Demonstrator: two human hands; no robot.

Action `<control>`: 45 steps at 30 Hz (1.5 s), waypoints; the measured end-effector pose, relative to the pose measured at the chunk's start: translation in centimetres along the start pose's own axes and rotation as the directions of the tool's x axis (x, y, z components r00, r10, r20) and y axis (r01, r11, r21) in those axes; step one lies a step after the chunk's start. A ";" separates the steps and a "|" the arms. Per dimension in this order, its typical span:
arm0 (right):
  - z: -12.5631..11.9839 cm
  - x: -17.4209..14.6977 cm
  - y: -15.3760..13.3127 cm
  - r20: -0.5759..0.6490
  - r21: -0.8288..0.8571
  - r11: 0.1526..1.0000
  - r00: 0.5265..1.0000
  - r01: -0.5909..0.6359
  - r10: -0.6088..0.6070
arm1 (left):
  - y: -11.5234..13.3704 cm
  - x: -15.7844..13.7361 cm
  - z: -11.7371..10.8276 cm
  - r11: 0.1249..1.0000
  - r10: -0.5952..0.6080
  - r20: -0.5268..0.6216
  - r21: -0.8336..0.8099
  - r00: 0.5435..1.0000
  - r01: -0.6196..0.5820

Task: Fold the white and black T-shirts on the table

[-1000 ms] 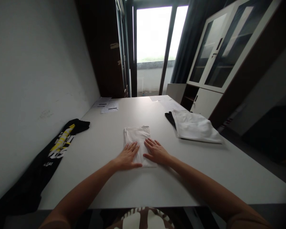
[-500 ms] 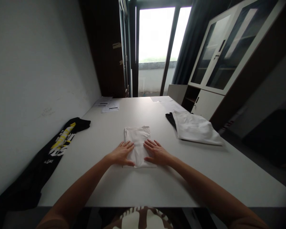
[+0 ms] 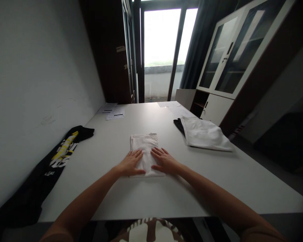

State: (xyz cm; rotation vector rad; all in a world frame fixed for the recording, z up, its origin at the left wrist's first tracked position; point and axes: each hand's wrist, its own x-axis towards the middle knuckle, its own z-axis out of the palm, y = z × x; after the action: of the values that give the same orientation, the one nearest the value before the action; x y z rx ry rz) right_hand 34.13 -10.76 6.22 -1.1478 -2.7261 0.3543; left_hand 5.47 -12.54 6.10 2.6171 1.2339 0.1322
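Observation:
A folded white garment (image 3: 145, 144) lies flat on the white table (image 3: 131, 198), close in front of me. Its exact kind cannot be made out in this folded state. My left hand (image 3: 131, 163) rests flat on its left side, fingers spread and thumb pointing inward. On the right side my right hand (image 3: 164, 162) presses down the same way, with its fingers apart. Neither hand grips the cloth. Between the two hands a strip of the white fabric shows, slightly wrinkled. The garment's lower edge shows just below my thumbs.
A black garment with yellow and white print (image 3: 63, 151) lies along the wall at left. White folded cloth (image 3: 205, 134) overlaps a black cloth (image 3: 179, 125) on the right. Papers (image 3: 114, 112) lie at the far left, more sheets (image 3: 173, 107) at the far right. A cabinet (image 3: 217, 107) stands beyond.
My left hand has shifted slightly to the right on the white garment, and its thumb reaches further inward. My right hand stays nearly in place. The camera view has turned a little.

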 end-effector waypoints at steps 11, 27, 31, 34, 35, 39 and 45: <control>-0.3 0.4 0.3 0.009 0.015 1.000 1.000 -0.024 0.024 | -2.9 0.4 0.1 0.992 -0.111 -0.142 0.050 0.984 0.119; -0.1 0.5 -0.8 -0.016 0.053 0.997 0.999 0.051 -0.050 | -4.6 1.0 1.7 0.971 -0.203 -0.227 0.081 0.952 0.226; -0.1 0.1 -2.5 0.036 0.119 0.967 0.973 0.224 -0.229 | -4.6 1.0 1.8 0.971 -0.209 -0.226 0.070 0.951 0.230; -0.1 0.3 -2.5 0.054 0.157 0.952 0.960 0.263 -0.274 | -4.6 1.0 1.8 0.970 -0.215 -0.223 0.064 0.951 0.234; -0.2 0.4 -2.2 0.049 0.159 0.954 0.963 0.256 -0.266 | -4.6 1.0 1.8 0.970 -0.216 -0.221 0.061 0.951 0.234; -0.3 0.7 -0.6 0.008 0.134 0.969 0.978 0.206 -0.209 | -4.6 1.0 1.8 0.972 -0.212 -0.218 0.055 0.953 0.229; 0.5 0.7 -2.2 0.003 0.132 0.942 0.951 0.308 -0.311 | -4.7 1.1 1.9 0.971 -0.220 -0.225 0.042 0.949 0.235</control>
State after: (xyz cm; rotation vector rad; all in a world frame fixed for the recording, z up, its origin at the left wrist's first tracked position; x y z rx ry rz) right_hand 32.08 -11.83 6.41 -0.6710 -2.7940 0.4928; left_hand 2.99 -9.16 3.01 2.5457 1.6317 0.3507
